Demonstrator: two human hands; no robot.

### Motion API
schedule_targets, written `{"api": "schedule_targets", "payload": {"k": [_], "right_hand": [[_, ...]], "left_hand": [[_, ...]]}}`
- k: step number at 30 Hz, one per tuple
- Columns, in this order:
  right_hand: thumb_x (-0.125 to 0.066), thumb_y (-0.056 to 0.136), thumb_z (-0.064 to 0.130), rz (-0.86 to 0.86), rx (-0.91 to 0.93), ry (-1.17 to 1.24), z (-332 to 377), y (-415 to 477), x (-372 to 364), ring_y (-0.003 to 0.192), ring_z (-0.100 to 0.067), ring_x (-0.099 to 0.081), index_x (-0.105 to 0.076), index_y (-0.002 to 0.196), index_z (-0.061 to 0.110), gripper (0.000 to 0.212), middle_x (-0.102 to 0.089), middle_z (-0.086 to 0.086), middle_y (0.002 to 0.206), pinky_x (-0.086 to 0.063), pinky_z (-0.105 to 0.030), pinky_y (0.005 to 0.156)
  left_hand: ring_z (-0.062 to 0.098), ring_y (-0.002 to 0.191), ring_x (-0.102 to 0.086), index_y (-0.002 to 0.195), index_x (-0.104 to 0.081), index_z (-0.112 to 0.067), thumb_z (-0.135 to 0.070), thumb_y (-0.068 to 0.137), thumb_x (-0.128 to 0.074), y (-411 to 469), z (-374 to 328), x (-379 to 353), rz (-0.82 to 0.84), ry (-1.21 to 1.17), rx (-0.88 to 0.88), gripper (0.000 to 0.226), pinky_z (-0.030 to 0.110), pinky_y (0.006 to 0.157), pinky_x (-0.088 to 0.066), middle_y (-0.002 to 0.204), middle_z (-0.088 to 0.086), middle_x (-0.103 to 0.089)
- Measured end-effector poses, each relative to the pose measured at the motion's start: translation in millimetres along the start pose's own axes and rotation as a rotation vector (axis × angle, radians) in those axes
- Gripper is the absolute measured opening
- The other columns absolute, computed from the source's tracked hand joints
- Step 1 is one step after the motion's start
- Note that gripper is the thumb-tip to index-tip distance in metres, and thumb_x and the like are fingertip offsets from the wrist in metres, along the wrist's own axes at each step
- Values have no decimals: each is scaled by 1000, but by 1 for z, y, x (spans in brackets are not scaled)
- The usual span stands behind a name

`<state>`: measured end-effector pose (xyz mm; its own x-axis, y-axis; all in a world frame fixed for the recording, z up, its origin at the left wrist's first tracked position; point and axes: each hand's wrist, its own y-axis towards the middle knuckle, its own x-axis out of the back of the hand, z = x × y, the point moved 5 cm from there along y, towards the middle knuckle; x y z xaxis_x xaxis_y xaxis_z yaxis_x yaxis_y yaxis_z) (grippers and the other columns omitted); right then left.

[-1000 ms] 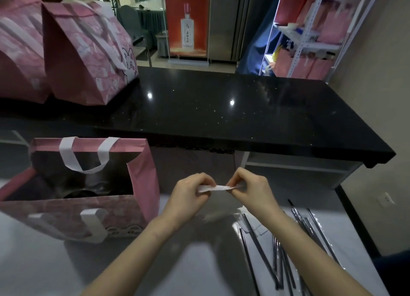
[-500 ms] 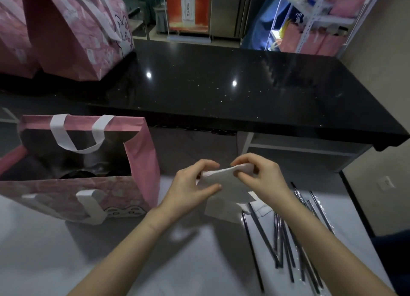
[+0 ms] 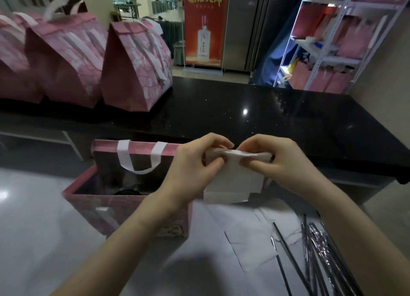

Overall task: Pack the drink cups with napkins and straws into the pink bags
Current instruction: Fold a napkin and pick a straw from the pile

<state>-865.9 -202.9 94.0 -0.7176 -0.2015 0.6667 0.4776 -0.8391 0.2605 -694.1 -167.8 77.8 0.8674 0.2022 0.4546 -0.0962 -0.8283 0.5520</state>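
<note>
Above white table [image 3: 40, 240], mid-width, just right of open pink bag [image 3: 133, 216]: left hand [image 3: 193, 169] and right hand [image 3: 281, 162] pinch napkin [image 3: 230, 184] by top edge, fingers clamped on it, sheet hanging clear of tabletop. Straws [image 3: 319, 247] lie loose at table's near-right corner.
</note>
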Motion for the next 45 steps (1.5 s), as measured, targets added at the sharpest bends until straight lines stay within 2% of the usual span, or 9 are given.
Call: {"api": "schedule_targets", "payload": {"k": [5, 15, 20, 23, 26, 30, 34, 40, 45], "right_hand": [[-73, 79, 11, -22, 129, 18, 56, 36, -31, 81, -9, -65, -69, 98, 28, 25, -68, 8, 90, -53, -26, 71], [-68, 78, 0, -91, 239, 118, 120, 97, -118, 85, 1, -61, -68, 94, 22, 27, -66, 13, 91, -47, -12, 71], [-71, 78, 1, 38, 107, 64, 97, 104, -158, 84, 4, -60, -68, 92, 20, 24, -66, 12, 89, -46, -10, 71], [-73, 77, 9, 263, 14, -67, 80, 99, -187, 77, 5, -60, -66, 89, 27, 22, -66, 13, 86, -44, -9, 62], [-73, 81, 15, 404, -57, -154, 68, 92, -207, 85, -2, -62, -65, 97, 26, 21, -66, 10, 96, -54, -20, 73], [-70, 84, 19, 280, -55, -343, 64, 90, -209, 93, -7, -61, -62, 106, 29, 25, -65, 11, 102, -56, -33, 80], [-67, 85, 24, 192, 6, -474, 67, 89, -207, 100, -13, -59, -57, 115, 32, 32, -63, 10, 109, -52, -37, 82], [-66, 88, 25, 15, 119, -344, 72, 65, -180, 85, -7, -59, -67, 103, 23, 15, -62, 12, 96, -54, -31, 73], [-68, 87, 20, -174, 40, -353, 32, 18, -119, 94, -4, -58, -69, 95, 20, 9, -62, 11, 101, -51, -21, 80]], "left_hand": [[4, 90, -65, 95, -70, -23, 2, 80, -64, -4, 8, 72, -99, 9, 15, 29, 10, 66, -47, 93, -16, -69], [2, 75, -63, 84, -72, -24, 2, 77, -65, -18, 53, 179, -262, 144, 79, 28, 10, 66, -43, 84, -15, -70], [-7, 78, -62, 82, -73, -15, 8, 73, -66, -27, 90, 177, -27, 250, 175, 27, 6, 69, -42, 80, -11, -70], [4, 84, -64, 87, -73, -16, 1, 76, -65, -36, 114, 164, 294, 386, 197, 22, 24, 77, -50, 85, -6, -71], [8, 88, -62, 91, -69, -20, -9, 79, -64, -45, 130, 154, 496, 475, 236, 17, 33, 80, -52, 91, -7, -69], [10, 96, -58, 104, -62, -28, -20, 84, -61, -51, 141, 152, 531, 630, 215, 21, 34, 82, -51, 102, -11, -63], [4, 86, -51, 113, -59, -33, -27, 84, -64, -54, 135, 158, 399, 596, 146, 30, 27, 74, -48, 97, -17, -56], [4, 81, -61, 100, -66, -25, -24, 88, -65, -51, 97, 154, 90, 466, 42, 13, 33, 67, -53, 91, -14, -66], [3, 84, -62, 102, -68, -24, -23, 89, -65, -41, 54, 93, 161, 323, -62, 14, 28, 71, -55, 94, -12, -68]]}}
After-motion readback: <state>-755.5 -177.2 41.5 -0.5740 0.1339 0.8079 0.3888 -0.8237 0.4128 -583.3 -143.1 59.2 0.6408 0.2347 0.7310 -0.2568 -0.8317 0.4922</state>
